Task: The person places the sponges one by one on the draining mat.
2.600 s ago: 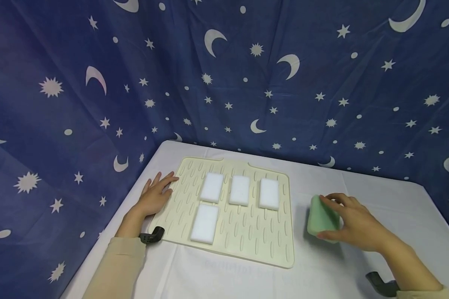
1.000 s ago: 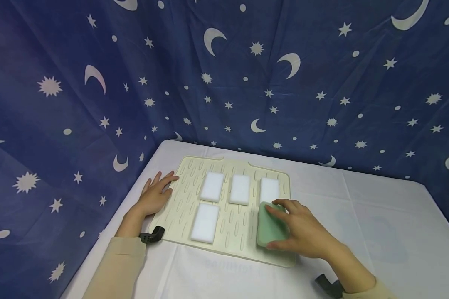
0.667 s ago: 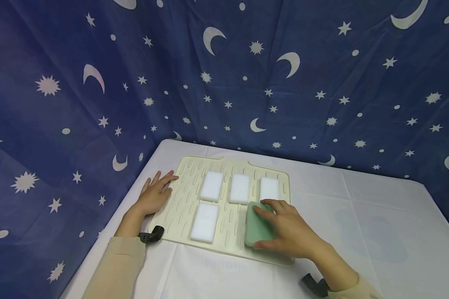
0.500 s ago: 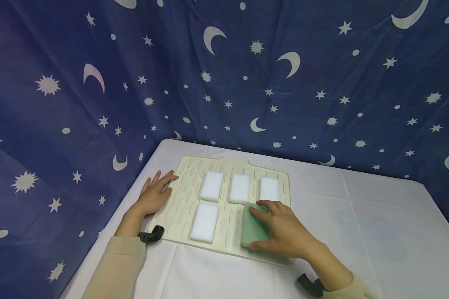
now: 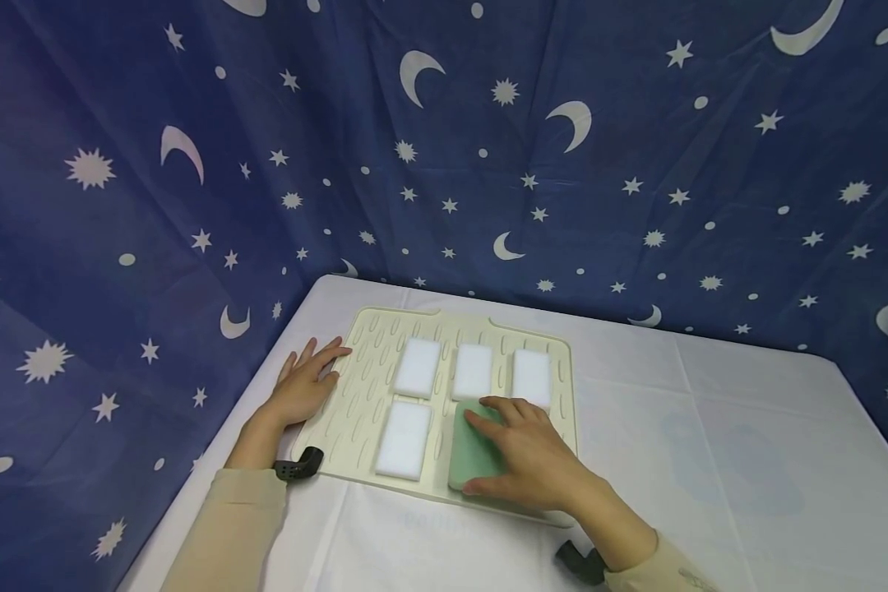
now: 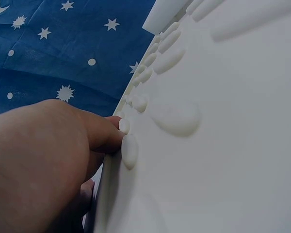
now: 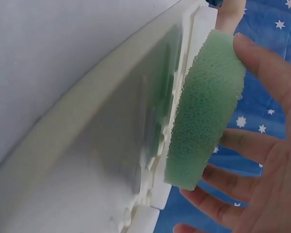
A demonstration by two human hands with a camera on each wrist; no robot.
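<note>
My right hand (image 5: 529, 456) pinches a green sponge (image 5: 474, 456) between thumb and fingertips, just over the front right part of a cream ridged mat (image 5: 326, 444). In the right wrist view the green sponge (image 7: 206, 111) shows its porous edge, tipped close beside the mat's surface. Left of it lies a white sponge (image 5: 403, 440) on the mat. Behind, in a row, lie three more white sponges, at left (image 5: 418, 367), middle (image 5: 472, 372) and right (image 5: 531, 376). My left hand (image 5: 303, 390) rests at the mat's left edge, fingers spread; the left wrist view shows its fingertips touching the rim.
The mat lies on a table with a white cloth (image 5: 681, 460). A blue curtain (image 5: 444, 148) with moons and stars hangs behind and to the left. Dark wrist devices sit on the left wrist (image 5: 299, 464) and the right wrist (image 5: 580, 561).
My right hand has carried the green sponge leftward from the cloth at the right to over the mat, next to the front white sponge. My left hand has stayed at the mat's edge.
</note>
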